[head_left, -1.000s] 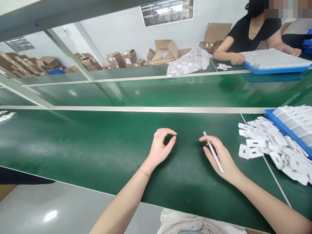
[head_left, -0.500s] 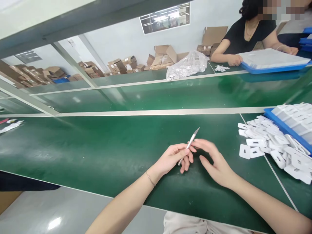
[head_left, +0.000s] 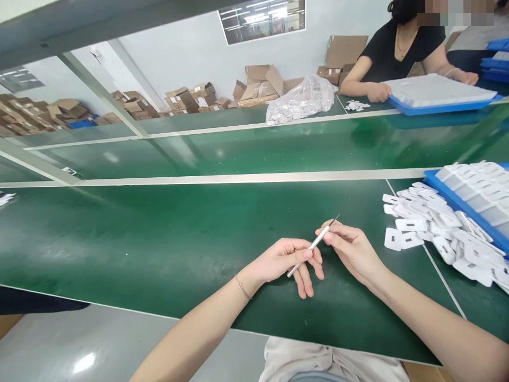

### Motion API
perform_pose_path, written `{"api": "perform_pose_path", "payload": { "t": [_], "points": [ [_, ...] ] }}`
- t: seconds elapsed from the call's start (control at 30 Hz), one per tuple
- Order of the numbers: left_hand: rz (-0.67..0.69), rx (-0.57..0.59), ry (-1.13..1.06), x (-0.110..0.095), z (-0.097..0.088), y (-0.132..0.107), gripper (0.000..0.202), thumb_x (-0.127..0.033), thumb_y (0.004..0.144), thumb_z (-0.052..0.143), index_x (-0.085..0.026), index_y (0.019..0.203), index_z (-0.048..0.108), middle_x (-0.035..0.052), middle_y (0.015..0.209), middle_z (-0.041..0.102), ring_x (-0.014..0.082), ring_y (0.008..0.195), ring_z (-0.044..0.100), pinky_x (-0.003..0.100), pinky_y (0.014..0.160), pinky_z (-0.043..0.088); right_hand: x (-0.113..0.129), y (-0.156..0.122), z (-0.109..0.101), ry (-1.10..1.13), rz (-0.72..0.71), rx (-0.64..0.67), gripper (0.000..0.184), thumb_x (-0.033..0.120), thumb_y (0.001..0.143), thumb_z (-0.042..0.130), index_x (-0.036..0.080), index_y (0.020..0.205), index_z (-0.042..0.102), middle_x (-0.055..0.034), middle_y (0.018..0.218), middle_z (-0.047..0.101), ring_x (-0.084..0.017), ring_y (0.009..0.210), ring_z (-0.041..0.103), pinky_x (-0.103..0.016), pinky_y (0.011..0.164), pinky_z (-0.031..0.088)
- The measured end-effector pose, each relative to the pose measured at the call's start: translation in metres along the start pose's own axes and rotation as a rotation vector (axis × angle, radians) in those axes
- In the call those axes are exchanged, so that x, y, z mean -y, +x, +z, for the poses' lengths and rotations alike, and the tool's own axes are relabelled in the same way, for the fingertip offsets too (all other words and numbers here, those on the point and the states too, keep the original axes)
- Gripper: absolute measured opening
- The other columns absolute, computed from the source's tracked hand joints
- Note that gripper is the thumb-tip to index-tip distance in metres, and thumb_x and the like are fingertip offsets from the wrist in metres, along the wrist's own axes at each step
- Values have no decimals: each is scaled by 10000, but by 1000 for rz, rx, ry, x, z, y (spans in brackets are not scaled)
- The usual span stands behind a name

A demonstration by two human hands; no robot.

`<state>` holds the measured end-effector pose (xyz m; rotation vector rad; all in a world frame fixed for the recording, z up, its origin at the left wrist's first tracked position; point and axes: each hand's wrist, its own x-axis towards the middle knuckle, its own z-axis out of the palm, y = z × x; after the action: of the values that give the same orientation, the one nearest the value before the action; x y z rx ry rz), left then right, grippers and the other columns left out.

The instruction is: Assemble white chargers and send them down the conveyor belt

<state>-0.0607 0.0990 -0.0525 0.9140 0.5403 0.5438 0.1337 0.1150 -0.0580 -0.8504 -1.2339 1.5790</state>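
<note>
A slim silver craft knife (head_left: 319, 238) slants up to the right above the green table, its thin pointed blade at the upper end. My left hand (head_left: 288, 260) grips the handle between thumb and index finger, with the other fingers hanging loosely spread. At the blade end, my right hand (head_left: 352, 244) has its thumb and fingertips closed around the upper part of the knife, just below the blade. To the right of it lies a heap of white flat plastic pieces (head_left: 441, 223) with rectangular holes.
A blue tray (head_left: 469, 209) filled with white parts stands at the right. A pale rail (head_left: 222, 179) runs along the table's far edge. Beyond it, a person in black (head_left: 401, 58) handles another blue tray (head_left: 449, 106) near a clear plastic bag (head_left: 304, 101).
My right hand has moved up to the knife and closed its fingertips on it. The knife has tilted further to the right, and the view has shifted slightly.
</note>
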Motion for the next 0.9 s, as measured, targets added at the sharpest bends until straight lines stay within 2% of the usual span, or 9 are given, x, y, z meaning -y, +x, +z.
{"api": "perform_pose_path", "payload": {
  "t": [0.17,0.33,0.5,0.63,0.8,0.9],
  "points": [
    [-48,81,-43,3,-2,1,392,-523,891,656,-139,928,585,78,758,731,201,568,729,270,480,600,1,4,0,43,67,7,296,543,710,838,320,905,822,-21,834,603,-138,703,460,-361,740,468],
    [-55,85,-12,7,-2,4,403,-529,879,673,-141,924,573,99,802,752,204,608,743,280,531,613,-1,5,0,52,84,-34,332,569,621,879,263,723,804,-21,767,578,-147,704,466,-374,740,465],
    [26,-54,71,8,6,7,421,-529,826,734,-149,852,555,67,731,722,192,618,738,267,568,608,-1,4,3,35,66,-91,393,617,574,881,253,689,787,-31,752,592,-187,763,515,-403,784,477],
    [93,-209,226,9,13,5,455,-578,816,712,-141,839,589,52,729,685,182,595,721,271,551,604,-1,4,4,22,55,-122,400,632,558,881,261,669,782,-38,765,617,-200,797,533,-400,795,480],
    [188,-388,344,11,14,5,489,-588,784,731,-134,949,655,44,779,682,156,582,704,269,567,611,-3,5,3,13,64,-124,409,627,580,869,246,708,793,-41,763,635,-178,731,514,-378,726,478],
    [192,-416,337,12,12,7,514,-583,735,776,-137,959,653,40,745,691,160,562,694,265,521,595,-4,4,4,6,90,-86,383,589,611,866,243,767,816,-48,781,664,-165,705,513,-363,705,472]
  ]
}}
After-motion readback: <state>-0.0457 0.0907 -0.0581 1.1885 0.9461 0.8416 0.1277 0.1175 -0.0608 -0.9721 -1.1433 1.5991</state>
